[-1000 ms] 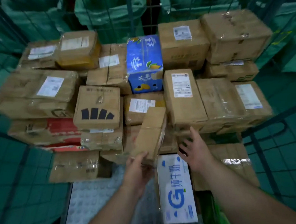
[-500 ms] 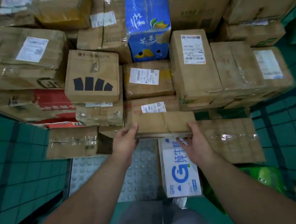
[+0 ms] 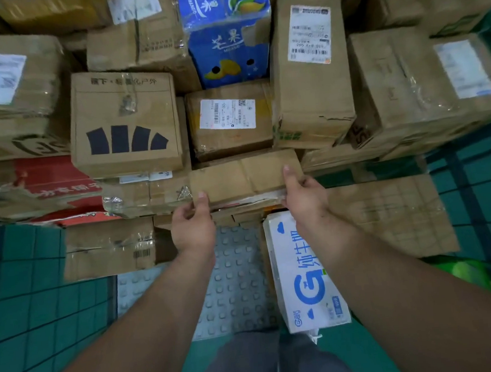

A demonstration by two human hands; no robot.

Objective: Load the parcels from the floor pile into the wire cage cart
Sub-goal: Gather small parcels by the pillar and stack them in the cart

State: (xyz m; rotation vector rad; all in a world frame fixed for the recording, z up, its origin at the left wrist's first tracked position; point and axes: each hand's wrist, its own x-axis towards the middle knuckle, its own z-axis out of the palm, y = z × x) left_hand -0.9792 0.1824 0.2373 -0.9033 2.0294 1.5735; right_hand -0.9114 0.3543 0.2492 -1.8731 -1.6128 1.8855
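A person's left hand (image 3: 193, 227) and right hand (image 3: 304, 196) grip a flat brown parcel (image 3: 243, 177) by its two ends, thumbs on top, fingers curled beneath; it lies wedged in the stack, a labelled box (image 3: 229, 120) touching behind it, a bar-logo box (image 3: 123, 124) at its left, a white-and-blue milk carton (image 3: 302, 272) below its right end, on a studded grey mat (image 3: 236, 273).

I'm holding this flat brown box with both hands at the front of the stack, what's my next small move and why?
Probably nudge the flat brown box a little further in, then release. Your left hand and right hand grip its near corners, and it lies level in front of the labelled box, beside the taped parcel, so it seems almost seated.
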